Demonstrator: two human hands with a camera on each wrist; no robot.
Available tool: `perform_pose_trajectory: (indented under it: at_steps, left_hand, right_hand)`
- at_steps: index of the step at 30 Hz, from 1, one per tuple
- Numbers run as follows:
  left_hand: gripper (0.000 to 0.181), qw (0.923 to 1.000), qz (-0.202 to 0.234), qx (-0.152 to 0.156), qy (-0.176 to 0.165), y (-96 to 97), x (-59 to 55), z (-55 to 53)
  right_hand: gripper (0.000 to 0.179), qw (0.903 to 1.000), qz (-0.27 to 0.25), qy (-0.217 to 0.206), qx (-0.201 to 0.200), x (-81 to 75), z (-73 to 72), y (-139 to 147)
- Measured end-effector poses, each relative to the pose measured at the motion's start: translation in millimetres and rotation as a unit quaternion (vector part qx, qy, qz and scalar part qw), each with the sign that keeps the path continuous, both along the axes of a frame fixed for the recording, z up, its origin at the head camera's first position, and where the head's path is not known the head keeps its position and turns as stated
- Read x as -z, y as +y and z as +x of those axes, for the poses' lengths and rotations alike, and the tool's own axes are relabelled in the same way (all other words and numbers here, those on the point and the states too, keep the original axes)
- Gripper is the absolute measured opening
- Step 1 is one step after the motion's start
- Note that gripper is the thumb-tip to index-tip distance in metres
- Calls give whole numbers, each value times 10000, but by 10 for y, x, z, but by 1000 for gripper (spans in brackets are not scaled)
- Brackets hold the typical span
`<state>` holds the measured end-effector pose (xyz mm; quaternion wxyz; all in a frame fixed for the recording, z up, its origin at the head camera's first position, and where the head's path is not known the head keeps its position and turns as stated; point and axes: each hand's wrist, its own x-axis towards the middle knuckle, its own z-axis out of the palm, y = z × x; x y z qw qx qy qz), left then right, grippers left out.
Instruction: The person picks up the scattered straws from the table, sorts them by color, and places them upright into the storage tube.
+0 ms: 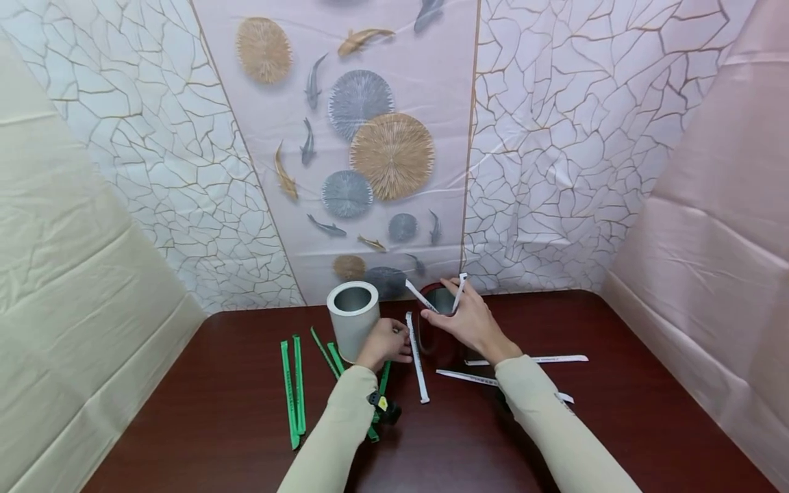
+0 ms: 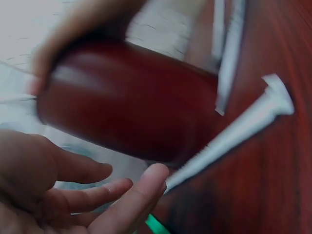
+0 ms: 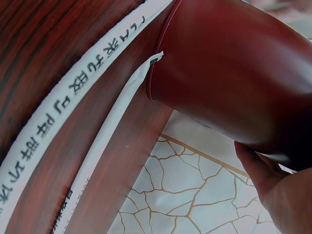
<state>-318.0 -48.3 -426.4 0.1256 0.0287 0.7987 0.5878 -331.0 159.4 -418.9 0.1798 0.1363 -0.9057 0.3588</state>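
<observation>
My right hand [image 1: 473, 320] grips a dark red cylindrical cup [image 3: 224, 73] near its rim. Two white paper-wrapped straws [image 1: 422, 296] stick up out of the cup's mouth. In the head view my left hand [image 1: 385, 341] is between the cup and a white canister [image 1: 353, 332]. Its loosely bent fingers show nothing held in the left wrist view. Just beside those fingertips lies a white wrapped straw [image 1: 418, 363] on the table; whether they touch it I cannot tell. Several green wrapped straws [image 1: 298, 383] lie to the left, some partly hidden by my left arm.
Two more white wrapped straws [image 1: 559, 359] lie on the dark red-brown table [image 1: 209, 411] to the right, partly under my right arm. Patterned cloth [image 1: 555, 171] hangs just behind the table's back edge, and plain cloth hangs along both sides.
</observation>
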Motion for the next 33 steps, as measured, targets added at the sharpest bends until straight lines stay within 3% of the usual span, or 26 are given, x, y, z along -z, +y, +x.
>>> perform_pose_trajectory:
  at_steps: [4, 9, 13, 16, 28, 33]
  left_hand:
    - [17, 9940, -1054, -132, 245, 89, 132, -69]
    - [27, 9729, -2200, -288, 653, 184, 265, -120]
    - [22, 9656, -2365, -477, 973, 221, 323, -148]
    - [21, 9626, -2451, -531, 1022, 239, 336, -190]
    - [17, 9543, -2828, -395, 878, 242, 248, -197]
    - [37, 9483, -2991, -418, 973, 214, 219, -164]
  right_hand:
    - [94, 10000, -40, -15, -19, 1, 7, 24]
    - [94, 9999, -91, 33, -49, 35, 8, 24]
    - [93, 9999, -88, 87, -32, 41, 14, 13]
    - [92, 9999, -69, 110, -13, 28, 7, 12]
    - [93, 10000, -73, 18, 6, -4, 9, 19]
    - [93, 10000, -21, 57, -2, -8, 17, 20]
